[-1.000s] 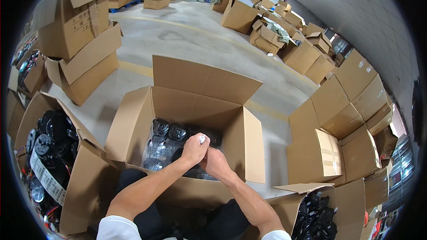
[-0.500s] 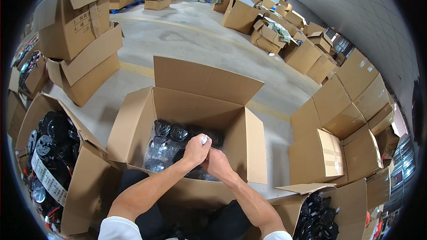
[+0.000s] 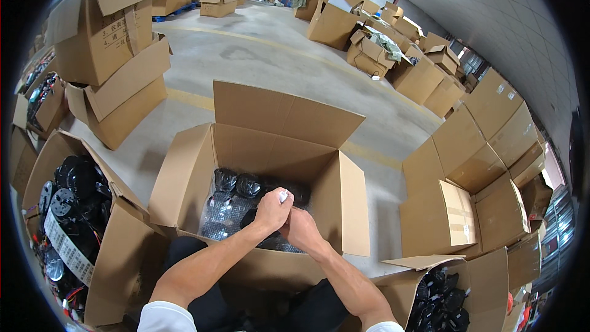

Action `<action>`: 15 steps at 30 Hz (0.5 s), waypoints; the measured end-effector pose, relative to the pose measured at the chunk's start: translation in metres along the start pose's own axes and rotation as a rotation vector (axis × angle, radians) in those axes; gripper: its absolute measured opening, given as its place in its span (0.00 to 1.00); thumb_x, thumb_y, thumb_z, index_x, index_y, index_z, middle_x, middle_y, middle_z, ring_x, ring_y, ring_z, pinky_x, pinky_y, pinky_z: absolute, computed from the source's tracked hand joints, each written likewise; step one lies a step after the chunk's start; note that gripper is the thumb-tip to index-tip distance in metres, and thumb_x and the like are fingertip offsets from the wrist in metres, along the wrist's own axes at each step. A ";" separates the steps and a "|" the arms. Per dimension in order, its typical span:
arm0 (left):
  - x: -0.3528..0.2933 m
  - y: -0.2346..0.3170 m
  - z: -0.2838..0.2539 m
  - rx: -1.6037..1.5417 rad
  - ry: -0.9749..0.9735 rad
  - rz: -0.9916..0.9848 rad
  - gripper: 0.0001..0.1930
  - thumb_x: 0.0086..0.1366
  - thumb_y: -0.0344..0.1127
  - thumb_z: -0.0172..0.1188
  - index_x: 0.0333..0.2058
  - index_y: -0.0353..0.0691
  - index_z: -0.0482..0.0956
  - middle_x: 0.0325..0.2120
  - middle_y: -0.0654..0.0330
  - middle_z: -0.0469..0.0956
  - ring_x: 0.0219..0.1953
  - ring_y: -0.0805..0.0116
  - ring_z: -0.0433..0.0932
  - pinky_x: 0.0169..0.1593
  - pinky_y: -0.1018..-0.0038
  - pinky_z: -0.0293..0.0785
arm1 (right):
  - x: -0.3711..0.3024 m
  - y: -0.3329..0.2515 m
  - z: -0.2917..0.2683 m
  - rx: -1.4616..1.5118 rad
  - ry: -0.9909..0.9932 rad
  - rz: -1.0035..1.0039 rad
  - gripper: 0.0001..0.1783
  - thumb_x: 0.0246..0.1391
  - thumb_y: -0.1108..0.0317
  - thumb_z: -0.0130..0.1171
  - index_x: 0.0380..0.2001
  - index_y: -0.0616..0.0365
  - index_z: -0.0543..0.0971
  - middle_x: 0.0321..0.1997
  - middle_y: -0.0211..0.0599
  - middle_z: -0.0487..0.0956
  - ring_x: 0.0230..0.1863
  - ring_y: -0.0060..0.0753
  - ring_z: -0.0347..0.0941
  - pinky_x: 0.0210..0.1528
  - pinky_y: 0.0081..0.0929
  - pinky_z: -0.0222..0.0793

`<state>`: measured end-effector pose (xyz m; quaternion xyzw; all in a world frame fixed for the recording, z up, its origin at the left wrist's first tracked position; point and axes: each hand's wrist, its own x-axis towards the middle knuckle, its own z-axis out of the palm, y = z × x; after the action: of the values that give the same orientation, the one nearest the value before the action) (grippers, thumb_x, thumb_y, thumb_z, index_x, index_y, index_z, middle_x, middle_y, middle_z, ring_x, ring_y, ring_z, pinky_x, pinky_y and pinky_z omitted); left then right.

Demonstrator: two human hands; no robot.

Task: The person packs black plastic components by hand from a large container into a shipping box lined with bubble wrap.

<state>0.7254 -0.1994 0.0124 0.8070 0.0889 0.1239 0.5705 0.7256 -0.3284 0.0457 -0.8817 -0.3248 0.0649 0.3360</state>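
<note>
My left hand (image 3: 272, 209) is closed in a fist above the open cardboard box (image 3: 353, 206) in front of me. A small white tip (image 3: 283, 196) pokes out at the top of that fist; what it belongs to is hidden. Pressed against it from the right, my right hand (image 3: 301, 230) is closed too, its fingertips out of sight. Inside the box, clear bubble wrap (image 3: 224, 210) covers the bottom. Black rounded parts in clear plastic bags (image 3: 248, 185) line its far side. Something black (image 3: 247, 217) shows just beside my left wrist, partly covered.
At my left stands a carton (image 3: 126, 258) full of black parts with wires and a white label strip (image 3: 67, 249). Another carton (image 3: 488, 283) at the lower right holds black parts (image 3: 444, 298). Stacked boxes (image 3: 120, 43) rise at the far left, and large cartons (image 3: 424, 190) stand to the right.
</note>
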 end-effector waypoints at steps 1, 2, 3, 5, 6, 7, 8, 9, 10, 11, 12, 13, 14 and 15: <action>0.000 0.001 0.000 0.002 0.001 0.006 0.14 0.65 0.42 0.57 0.35 0.35 0.81 0.29 0.45 0.82 0.35 0.44 0.82 0.40 0.57 0.76 | 0.000 -0.001 -0.001 0.007 0.004 0.002 0.12 0.43 0.73 0.64 0.33 0.66 0.79 0.35 0.55 0.81 0.38 0.61 0.78 0.39 0.49 0.75; 0.001 0.002 -0.001 0.005 0.002 0.011 0.14 0.65 0.42 0.57 0.35 0.35 0.81 0.29 0.45 0.82 0.35 0.44 0.82 0.40 0.56 0.76 | 0.001 0.000 -0.001 0.007 0.005 0.002 0.12 0.43 0.73 0.64 0.33 0.66 0.79 0.35 0.55 0.81 0.38 0.61 0.78 0.39 0.49 0.75; 0.001 0.003 -0.001 0.005 0.001 0.012 0.14 0.65 0.42 0.57 0.35 0.35 0.81 0.29 0.45 0.82 0.35 0.44 0.82 0.40 0.56 0.76 | 0.001 0.000 0.000 0.009 0.007 -0.002 0.12 0.43 0.73 0.64 0.33 0.66 0.79 0.36 0.55 0.81 0.38 0.61 0.78 0.39 0.49 0.75; 0.002 0.003 -0.001 -0.001 0.004 0.014 0.14 0.65 0.42 0.57 0.35 0.35 0.81 0.29 0.45 0.82 0.35 0.44 0.82 0.40 0.57 0.76 | 0.002 0.003 0.000 0.011 0.010 -0.007 0.12 0.43 0.73 0.64 0.34 0.66 0.79 0.36 0.55 0.81 0.38 0.61 0.78 0.39 0.49 0.75; 0.002 0.004 -0.001 -0.001 0.004 0.016 0.14 0.65 0.42 0.57 0.35 0.35 0.81 0.29 0.45 0.82 0.35 0.44 0.82 0.40 0.57 0.76 | 0.002 0.005 0.000 0.006 0.009 -0.011 0.12 0.44 0.73 0.64 0.34 0.66 0.78 0.36 0.55 0.81 0.38 0.61 0.78 0.39 0.49 0.74; 0.002 0.005 -0.002 -0.008 0.008 0.013 0.14 0.65 0.42 0.57 0.35 0.35 0.81 0.29 0.45 0.82 0.35 0.44 0.82 0.40 0.57 0.76 | 0.002 0.005 0.001 0.003 0.008 -0.017 0.12 0.44 0.73 0.64 0.34 0.66 0.78 0.36 0.55 0.81 0.38 0.62 0.78 0.39 0.50 0.74; 0.001 0.005 -0.002 -0.015 0.012 0.010 0.14 0.65 0.42 0.57 0.34 0.35 0.81 0.29 0.44 0.82 0.35 0.44 0.82 0.40 0.57 0.76 | 0.002 0.004 0.002 0.004 0.010 -0.021 0.12 0.44 0.73 0.64 0.34 0.66 0.78 0.36 0.55 0.81 0.38 0.62 0.78 0.39 0.50 0.74; -0.001 0.002 0.000 -0.012 0.016 0.014 0.14 0.65 0.42 0.57 0.34 0.35 0.81 0.29 0.44 0.82 0.35 0.44 0.82 0.40 0.57 0.76 | 0.001 0.003 0.002 0.002 0.021 -0.008 0.12 0.45 0.72 0.63 0.34 0.65 0.78 0.36 0.55 0.81 0.38 0.62 0.78 0.40 0.50 0.74; -0.003 -0.006 0.003 -0.042 0.027 0.033 0.14 0.65 0.42 0.57 0.34 0.35 0.81 0.29 0.44 0.82 0.35 0.44 0.82 0.40 0.57 0.76 | 0.002 0.001 0.004 0.000 0.035 -0.003 0.12 0.45 0.71 0.63 0.34 0.65 0.77 0.35 0.56 0.81 0.38 0.63 0.77 0.40 0.51 0.74; 0.003 -0.006 0.002 -0.071 0.046 0.070 0.14 0.65 0.42 0.57 0.35 0.35 0.81 0.28 0.43 0.81 0.35 0.44 0.82 0.40 0.57 0.76 | 0.005 0.002 0.005 -0.001 0.029 0.008 0.12 0.46 0.70 0.62 0.35 0.64 0.77 0.35 0.56 0.81 0.38 0.63 0.77 0.40 0.51 0.74; 0.000 -0.006 0.001 -0.033 0.042 0.049 0.14 0.65 0.42 0.57 0.34 0.35 0.81 0.29 0.42 0.81 0.35 0.44 0.82 0.40 0.57 0.76 | 0.003 0.005 0.009 -0.002 0.022 0.018 0.12 0.46 0.70 0.62 0.35 0.64 0.77 0.35 0.56 0.81 0.38 0.63 0.77 0.40 0.51 0.74; 0.000 -0.005 0.002 -0.043 0.026 0.036 0.14 0.65 0.41 0.57 0.35 0.35 0.81 0.29 0.42 0.81 0.35 0.44 0.82 0.40 0.57 0.76 | 0.002 0.013 0.013 0.020 0.039 0.000 0.12 0.46 0.69 0.62 0.35 0.63 0.77 0.35 0.56 0.81 0.38 0.63 0.77 0.40 0.52 0.74; -0.004 -0.003 -0.001 -0.052 0.014 0.004 0.14 0.66 0.41 0.57 0.35 0.35 0.81 0.29 0.43 0.81 0.35 0.44 0.82 0.40 0.57 0.76 | -0.001 0.010 0.013 0.001 0.018 0.025 0.12 0.46 0.70 0.61 0.36 0.63 0.77 0.37 0.55 0.81 0.39 0.62 0.77 0.41 0.51 0.74; -0.002 -0.001 -0.004 -0.051 0.026 0.011 0.14 0.66 0.41 0.57 0.35 0.35 0.81 0.29 0.43 0.81 0.35 0.44 0.82 0.40 0.57 0.76 | 0.002 0.008 0.013 0.010 0.021 -0.001 0.12 0.46 0.71 0.61 0.36 0.63 0.78 0.38 0.54 0.81 0.40 0.62 0.77 0.41 0.50 0.74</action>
<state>0.7220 -0.1964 0.0121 0.7910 0.0888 0.1396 0.5890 0.7275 -0.3247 0.0307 -0.8806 -0.3212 0.0572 0.3437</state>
